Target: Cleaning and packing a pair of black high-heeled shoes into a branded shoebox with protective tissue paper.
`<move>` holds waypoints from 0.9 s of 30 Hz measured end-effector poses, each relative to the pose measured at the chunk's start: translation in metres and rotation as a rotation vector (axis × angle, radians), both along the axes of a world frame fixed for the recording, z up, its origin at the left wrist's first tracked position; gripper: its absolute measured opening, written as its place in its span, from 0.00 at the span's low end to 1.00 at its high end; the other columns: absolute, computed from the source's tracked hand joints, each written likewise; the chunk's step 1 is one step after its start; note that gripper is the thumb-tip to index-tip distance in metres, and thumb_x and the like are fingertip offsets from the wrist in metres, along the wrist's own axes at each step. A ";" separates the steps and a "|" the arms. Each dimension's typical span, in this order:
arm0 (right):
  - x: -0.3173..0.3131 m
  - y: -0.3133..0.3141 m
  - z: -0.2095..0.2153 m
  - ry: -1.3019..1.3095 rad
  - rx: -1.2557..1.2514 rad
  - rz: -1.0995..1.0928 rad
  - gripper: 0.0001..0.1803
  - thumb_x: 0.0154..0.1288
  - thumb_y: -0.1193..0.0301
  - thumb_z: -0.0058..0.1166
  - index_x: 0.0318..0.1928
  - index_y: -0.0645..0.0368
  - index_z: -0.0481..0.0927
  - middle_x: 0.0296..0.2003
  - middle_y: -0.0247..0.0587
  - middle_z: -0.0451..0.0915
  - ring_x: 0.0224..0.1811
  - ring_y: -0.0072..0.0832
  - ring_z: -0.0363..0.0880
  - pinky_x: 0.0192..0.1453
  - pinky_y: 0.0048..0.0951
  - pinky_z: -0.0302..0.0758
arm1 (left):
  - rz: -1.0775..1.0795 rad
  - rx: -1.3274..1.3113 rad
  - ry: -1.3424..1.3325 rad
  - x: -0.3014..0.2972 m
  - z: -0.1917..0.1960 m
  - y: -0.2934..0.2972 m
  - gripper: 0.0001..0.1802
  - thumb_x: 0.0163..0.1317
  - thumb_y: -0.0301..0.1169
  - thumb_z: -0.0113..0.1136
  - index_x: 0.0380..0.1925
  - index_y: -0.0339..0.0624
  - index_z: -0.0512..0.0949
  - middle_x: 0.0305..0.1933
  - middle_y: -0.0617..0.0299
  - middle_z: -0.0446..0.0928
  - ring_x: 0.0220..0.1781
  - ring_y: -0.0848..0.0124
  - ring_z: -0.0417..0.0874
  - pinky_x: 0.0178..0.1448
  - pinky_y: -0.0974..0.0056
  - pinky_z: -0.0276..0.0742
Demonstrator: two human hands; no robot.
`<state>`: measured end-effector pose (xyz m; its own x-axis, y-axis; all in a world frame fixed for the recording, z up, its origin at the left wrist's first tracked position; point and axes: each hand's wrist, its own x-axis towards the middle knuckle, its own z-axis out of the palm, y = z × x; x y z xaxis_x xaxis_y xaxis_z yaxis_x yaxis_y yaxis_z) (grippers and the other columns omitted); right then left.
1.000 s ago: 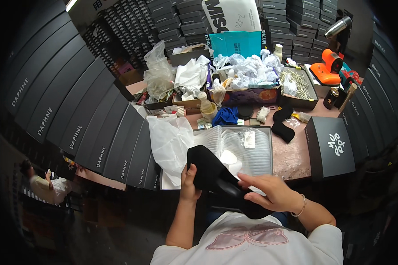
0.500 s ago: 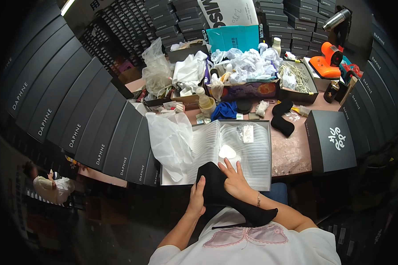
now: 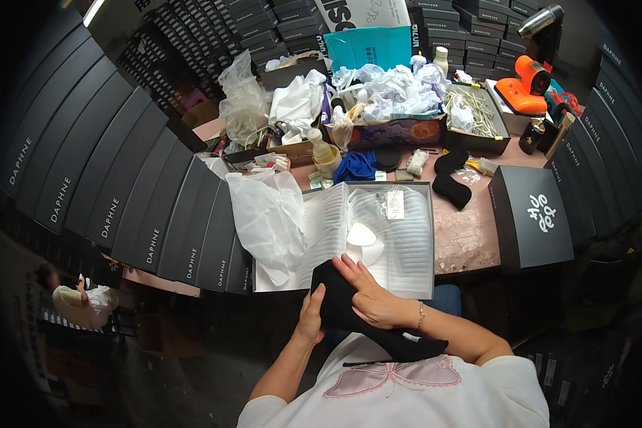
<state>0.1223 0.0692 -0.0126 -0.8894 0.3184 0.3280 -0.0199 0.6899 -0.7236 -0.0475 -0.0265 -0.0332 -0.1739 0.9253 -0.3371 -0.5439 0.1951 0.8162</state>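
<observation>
A black high-heeled boot (image 3: 339,296) is tilted in front of my white shirt, its shaft opening toward the box and its foot toward my chest. My left hand (image 3: 309,319) grips the shaft's left side, thumb in front, its other fingers partly hidden. My right hand (image 3: 378,303) lies on the right side of the shaft with fingers stretched out toward the opening. Just beyond is an open shoe box (image 3: 432,235) lined with ribbed white padding. A rounded white piece (image 3: 362,234) and a white tag (image 3: 394,205) lie in it. White tissue paper (image 3: 264,221) drapes over its left side.
Dark shoe boxes (image 3: 128,200) are stacked along the left; a closed dark box (image 3: 531,217) stands right. Behind sit a carton of crumpled paper (image 3: 389,132), a glue bottle (image 3: 326,157), a blue cloth (image 3: 355,167), black pads (image 3: 451,191) and an orange device (image 3: 522,93). Another person (image 3: 85,299) sits far left.
My right hand's spread fingers have come down from over the box onto the boot's shaft, closer together. The left hand keeps its grip, and the view has shifted slightly.
</observation>
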 end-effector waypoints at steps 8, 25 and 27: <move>0.066 -0.008 0.012 -0.180 -0.351 0.143 0.25 0.67 0.70 0.45 0.64 0.63 0.68 0.74 0.53 0.47 0.77 0.47 0.43 0.77 0.56 0.38 | -0.017 -0.002 0.004 -0.018 -0.008 0.007 0.28 0.69 0.45 0.53 0.58 0.34 0.69 0.52 0.56 0.77 0.50 0.69 0.81 0.54 0.65 0.77; -0.037 -0.022 -0.010 0.113 -0.153 -0.117 0.33 0.74 0.44 0.29 0.26 0.64 0.62 0.28 0.48 0.60 0.36 0.45 0.64 0.75 0.62 0.35 | 0.480 0.013 -0.202 0.029 0.014 -0.017 0.34 0.67 0.58 0.46 0.59 0.42 0.71 0.60 0.60 0.74 0.62 0.64 0.74 0.66 0.58 0.68; -0.031 -0.019 0.010 0.009 -0.026 -0.004 0.35 0.73 0.44 0.30 0.34 0.69 0.67 0.31 0.51 0.63 0.42 0.49 0.66 0.76 0.60 0.35 | 0.420 -0.166 -0.465 0.040 0.023 -0.024 0.43 0.62 0.70 0.39 0.63 0.47 0.69 0.64 0.64 0.70 0.66 0.67 0.68 0.70 0.58 0.61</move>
<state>0.0915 0.0502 -0.0028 -0.8853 0.3300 0.3276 -0.0239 0.6712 -0.7409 -0.0074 -0.0504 -0.0107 -0.3114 0.7392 -0.5972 -0.8908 -0.0081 0.4544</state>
